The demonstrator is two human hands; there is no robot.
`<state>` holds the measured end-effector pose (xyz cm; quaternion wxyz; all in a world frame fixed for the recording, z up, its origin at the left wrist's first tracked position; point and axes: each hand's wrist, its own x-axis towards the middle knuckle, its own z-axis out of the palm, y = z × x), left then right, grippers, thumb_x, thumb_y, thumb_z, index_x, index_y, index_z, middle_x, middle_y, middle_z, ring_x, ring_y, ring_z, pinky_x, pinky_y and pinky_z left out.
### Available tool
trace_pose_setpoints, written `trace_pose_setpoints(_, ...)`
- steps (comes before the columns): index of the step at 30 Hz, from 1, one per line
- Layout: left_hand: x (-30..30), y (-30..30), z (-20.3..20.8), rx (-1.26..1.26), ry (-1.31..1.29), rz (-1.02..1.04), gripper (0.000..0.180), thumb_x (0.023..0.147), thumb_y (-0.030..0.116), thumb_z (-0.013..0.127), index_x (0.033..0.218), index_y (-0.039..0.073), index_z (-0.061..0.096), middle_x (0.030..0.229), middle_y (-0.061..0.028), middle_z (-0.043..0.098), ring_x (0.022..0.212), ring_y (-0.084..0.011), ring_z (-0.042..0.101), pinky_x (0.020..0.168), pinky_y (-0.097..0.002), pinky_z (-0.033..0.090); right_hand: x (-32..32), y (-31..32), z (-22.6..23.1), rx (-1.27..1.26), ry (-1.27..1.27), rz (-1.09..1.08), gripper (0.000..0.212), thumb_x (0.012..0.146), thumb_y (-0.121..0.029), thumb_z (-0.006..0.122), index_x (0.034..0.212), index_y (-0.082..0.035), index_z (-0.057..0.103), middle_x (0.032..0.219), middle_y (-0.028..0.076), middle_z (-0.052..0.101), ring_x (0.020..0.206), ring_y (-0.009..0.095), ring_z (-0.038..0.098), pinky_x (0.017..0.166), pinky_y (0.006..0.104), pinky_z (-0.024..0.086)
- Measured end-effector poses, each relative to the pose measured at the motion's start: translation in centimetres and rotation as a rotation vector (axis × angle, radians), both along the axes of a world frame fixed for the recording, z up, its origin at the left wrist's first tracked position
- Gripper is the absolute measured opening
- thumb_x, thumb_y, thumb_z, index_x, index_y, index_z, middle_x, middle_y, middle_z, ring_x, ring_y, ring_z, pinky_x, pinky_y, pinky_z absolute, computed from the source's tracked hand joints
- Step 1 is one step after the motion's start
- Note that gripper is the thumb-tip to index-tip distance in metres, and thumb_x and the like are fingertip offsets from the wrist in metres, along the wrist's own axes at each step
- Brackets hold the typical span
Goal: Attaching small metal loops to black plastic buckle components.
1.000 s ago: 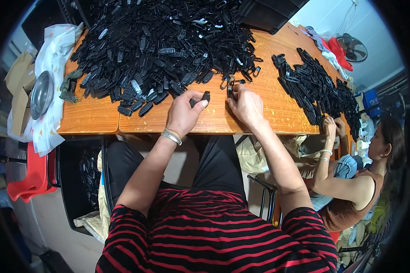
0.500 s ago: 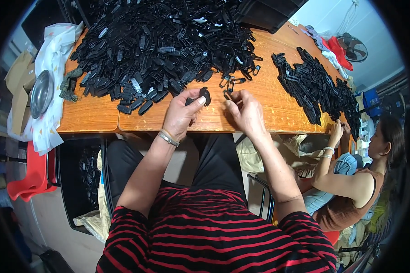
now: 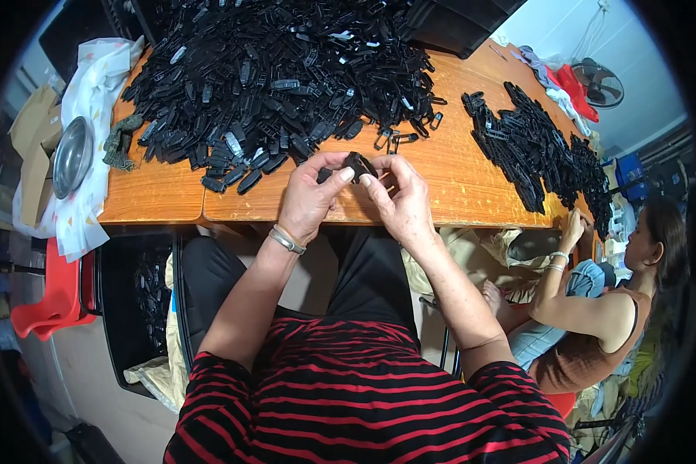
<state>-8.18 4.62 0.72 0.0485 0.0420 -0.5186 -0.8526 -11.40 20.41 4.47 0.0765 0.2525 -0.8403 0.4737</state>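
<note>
Over the near edge of the wooden table (image 3: 271, 203), both my hands meet at a small black plastic part (image 3: 358, 165). My left hand (image 3: 311, 193), with a metal band at the wrist, pinches it between thumb and fingers. My right hand (image 3: 400, 199) is closed at its right side, thumb against the same part; any separate piece in these fingers is hidden. Beyond my hands lies a big heap of black plastic clips (image 3: 240, 100). A few loose frame-like pieces (image 3: 395, 141) lie at its right edge.
Another pile of black parts (image 3: 518, 147) lies to the right, where a co-worker (image 3: 611, 309) sits at the table. A black crate (image 3: 456, 27) stands at the back. Left are a metal bowl (image 3: 73, 158), a red chair (image 3: 48, 298) and a black bin (image 3: 135, 309) of parts.
My right hand has moved left, from beside the loose pieces to the black part in my left hand. A small frame-like piece that showed in my right fingers is now hidden.
</note>
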Motion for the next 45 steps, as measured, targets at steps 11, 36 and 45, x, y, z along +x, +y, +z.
trace_pose_setpoints(11,1.2,1.6,-0.3,-0.254,0.191,0.142,0.025,0.094,0.012,0.061,0.115,-0.002,0.061,0.104,-0.0052,0.065,0.086,-0.0064,0.058,0.069,-0.0171,0.048,1.6,-1.0,-1.2,0.121,0.277,-0.065,0.026,0.075,-0.008,0.076,0.097,-0.004,0.061,0.083,0.01,0.055,0.063,0.022,0.059,0.055,0.0318,0.049)
trace_pose_setpoints(36,21.0,-19.6,3.4,-1.746,-0.567,0.581,0.014,0.087,0.02,0.064,0.091,0.008,0.068,0.087,-0.012,0.067,0.085,-0.029,0.062,0.073,-0.0358,0.049,-1.4,1.1,-1.6,0.05,-0.199,-0.052,0.028,0.09,-0.016,0.066,0.113,-0.001,0.06,0.074,0.004,0.062,0.066,0.01,0.058,0.059,0.0258,0.048)
trace_pose_setpoints(45,12.5,-14.1,2.2,-1.582,0.205,0.704,0.019,0.077,0.008,0.071,0.095,0.008,0.067,0.093,-0.0097,0.066,0.089,-0.0287,0.063,0.078,-0.0365,0.051,-7.8,1.9,-3.0,0.656,0.17,-0.401,0.036,0.081,-0.031,0.073,0.099,-0.003,0.059,0.09,0.018,0.067,0.081,0.038,0.065,0.069,0.0445,0.051)
